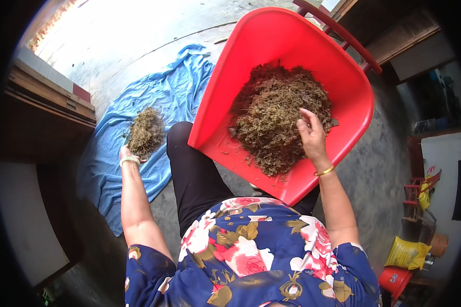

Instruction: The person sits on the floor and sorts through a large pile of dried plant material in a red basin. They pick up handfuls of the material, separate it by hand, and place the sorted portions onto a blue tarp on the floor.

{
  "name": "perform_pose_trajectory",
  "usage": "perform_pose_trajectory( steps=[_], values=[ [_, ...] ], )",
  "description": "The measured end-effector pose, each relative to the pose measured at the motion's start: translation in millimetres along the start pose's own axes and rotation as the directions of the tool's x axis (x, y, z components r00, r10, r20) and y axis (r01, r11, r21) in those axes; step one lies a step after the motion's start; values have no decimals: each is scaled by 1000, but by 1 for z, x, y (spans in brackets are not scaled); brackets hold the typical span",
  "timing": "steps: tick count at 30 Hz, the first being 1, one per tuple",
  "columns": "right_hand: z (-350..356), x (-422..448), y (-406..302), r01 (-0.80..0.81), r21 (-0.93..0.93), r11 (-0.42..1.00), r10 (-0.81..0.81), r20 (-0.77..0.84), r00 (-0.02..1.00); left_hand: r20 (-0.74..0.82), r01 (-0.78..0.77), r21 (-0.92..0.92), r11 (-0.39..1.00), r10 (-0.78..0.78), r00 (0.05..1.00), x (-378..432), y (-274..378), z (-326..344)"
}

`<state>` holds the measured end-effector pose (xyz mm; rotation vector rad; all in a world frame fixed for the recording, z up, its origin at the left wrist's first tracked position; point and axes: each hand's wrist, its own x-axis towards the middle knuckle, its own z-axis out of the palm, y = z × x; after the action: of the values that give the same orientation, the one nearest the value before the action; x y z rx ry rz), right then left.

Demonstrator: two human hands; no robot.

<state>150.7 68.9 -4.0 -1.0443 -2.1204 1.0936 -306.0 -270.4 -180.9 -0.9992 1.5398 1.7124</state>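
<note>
A heap of dried, mossy plant matter (271, 115), brown and yellow-green with stems in it, lies in a large red plastic scoop-shaped pan (280, 36) before my lap. Over the heap's right side is my right hand (314, 140), its thumb and forefinger curled with a small gap and nothing visible between them. Out to the left, my left hand (132, 154) holds a smaller clump of the dried plant matter (148, 130) over a blue cloth (173, 92). That clump hides most of the left fingers. The rumpled cloth is spread on the floor.
A dark red wooden frame (344, 36) stands behind the pan's far right rim. Wooden door edges (50, 96) border the left side. To the right are a yellow printed sack (407, 253), a red bucket (395, 279) and a small red chair (413, 192) on concrete floor (372, 165).
</note>
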Motion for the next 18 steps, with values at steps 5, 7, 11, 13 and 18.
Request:
perform_pose_trajectory(
  steps=[5, 7, 11, 13, 18],
  values=[
    [28, 16, -22, 414, -440, 797, -358, 208, 910, 124, -546, -94, 833, 554, 823, -90, -9, 73],
    [42, 16, -24, 547, -494, 676, -431, 338, 837, 373, -762, -154, 629, 751, 545, -169, -27, 108],
    [41, 10, 1, 596, -478, 646, -438, 408, 801, 821, -974, -83, 209, 569, 52, -253, -91, 143],
    [21, 6, 4, 562, -412, 718, -443, 353, 824, 901, -999, -1, 43, 433, 18, -242, -129, 154],
    [-55, 22, 50, 215, -418, 882, -179, 124, 976, 860, -945, 321, -67, 439, 260, -220, -177, 187]
  ],
)
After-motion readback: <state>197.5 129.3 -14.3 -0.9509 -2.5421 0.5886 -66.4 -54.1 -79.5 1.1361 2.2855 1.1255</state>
